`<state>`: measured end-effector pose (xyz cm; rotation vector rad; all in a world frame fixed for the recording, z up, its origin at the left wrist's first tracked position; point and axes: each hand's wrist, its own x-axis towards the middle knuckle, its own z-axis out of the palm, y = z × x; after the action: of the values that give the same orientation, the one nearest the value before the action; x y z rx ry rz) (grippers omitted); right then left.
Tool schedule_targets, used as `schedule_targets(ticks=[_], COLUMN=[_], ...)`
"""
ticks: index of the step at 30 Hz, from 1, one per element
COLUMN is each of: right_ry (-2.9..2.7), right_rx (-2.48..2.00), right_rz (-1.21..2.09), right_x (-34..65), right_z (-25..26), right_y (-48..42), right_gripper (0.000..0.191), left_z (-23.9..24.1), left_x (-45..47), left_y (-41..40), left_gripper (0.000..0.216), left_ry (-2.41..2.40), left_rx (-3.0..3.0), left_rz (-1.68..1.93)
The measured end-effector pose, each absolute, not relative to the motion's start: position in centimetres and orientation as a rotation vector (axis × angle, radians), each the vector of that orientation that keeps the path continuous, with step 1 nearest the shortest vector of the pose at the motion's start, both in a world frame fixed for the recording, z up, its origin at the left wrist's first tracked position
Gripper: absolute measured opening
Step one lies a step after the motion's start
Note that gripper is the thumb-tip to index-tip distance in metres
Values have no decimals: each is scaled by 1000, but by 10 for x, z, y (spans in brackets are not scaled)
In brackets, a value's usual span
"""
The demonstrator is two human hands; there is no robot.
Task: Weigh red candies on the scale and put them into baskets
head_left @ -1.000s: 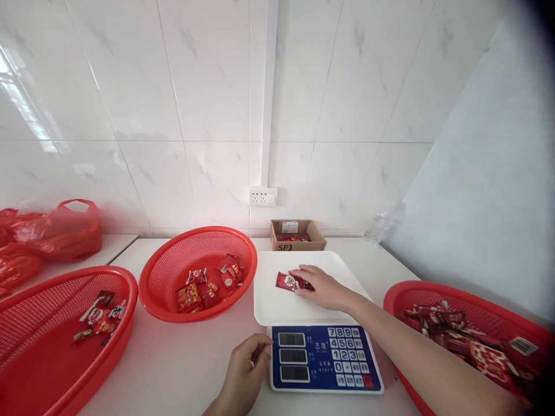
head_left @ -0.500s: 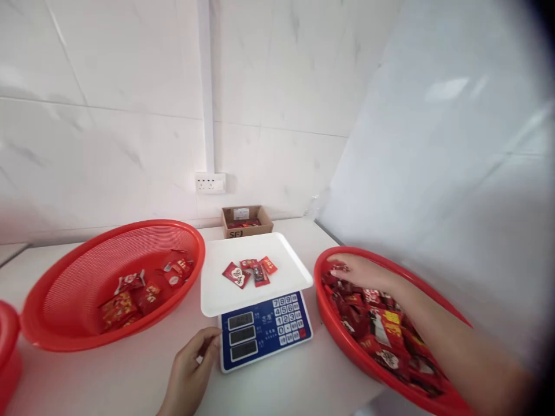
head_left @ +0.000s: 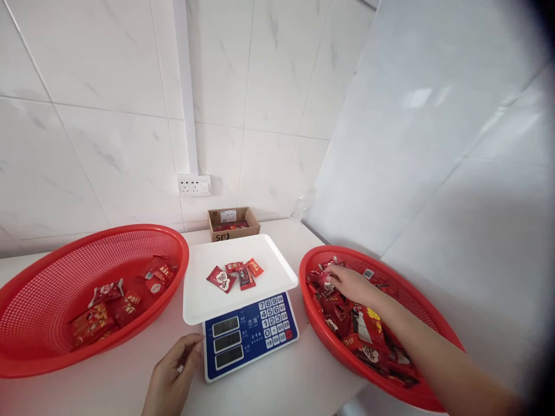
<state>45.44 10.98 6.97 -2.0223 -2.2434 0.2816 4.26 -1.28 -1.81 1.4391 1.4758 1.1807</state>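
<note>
My right hand (head_left: 352,285) reaches into the red plastic basket (head_left: 310,318) on the right, its fingers closed on a small red packet (head_left: 328,281). Many similar red snack packets (head_left: 368,353) lie below it. My left hand (head_left: 176,370) is by the left edge of the blue-and-white digital scale (head_left: 249,338), thumb and forefinger curled together with nothing visible between them. On the scale's white tray (head_left: 203,297) lie several small packets (head_left: 246,277), red and dark. The scale's display digits are too faint to read surely.
A second red basket (head_left: 34,271) at the left holds several red packets (head_left: 125,306). Behind the scale stands an open cardboard box (head_left: 234,233) with red packets inside. A clear plastic item (head_left: 298,209) is by the wall, below and right of the socket (head_left: 194,185).
The whole view has shifted slightly to the right. In the right basket, my right hand has drawn a little nearer and now holds a red packet. My left hand stays beside the scale.
</note>
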Motion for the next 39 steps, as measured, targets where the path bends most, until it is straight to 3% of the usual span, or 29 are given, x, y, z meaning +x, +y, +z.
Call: schedule_targets(ticks=[4,10,27,39], right_ry=[-2364,-2355,-1813,-2028], right_rx=[-1942,-1945,-2010,-1511], right_rz=[298,300,88,760], right_x=[445,444,437,291], right_z=[56,47,135,120], right_y=[122,129,137,151], right_gripper=[50,18,20,21], left_z=[-21,-19,-2,1], left_x=[42,44,49,57], left_y=[-12,-11,-15,-18], left_gripper=[34,33,29,23], left_ry=[1475,1476,1453,1423], left_rx=[1429,1422,1441,1387], left_rz=[1185,1214,1240,1293])
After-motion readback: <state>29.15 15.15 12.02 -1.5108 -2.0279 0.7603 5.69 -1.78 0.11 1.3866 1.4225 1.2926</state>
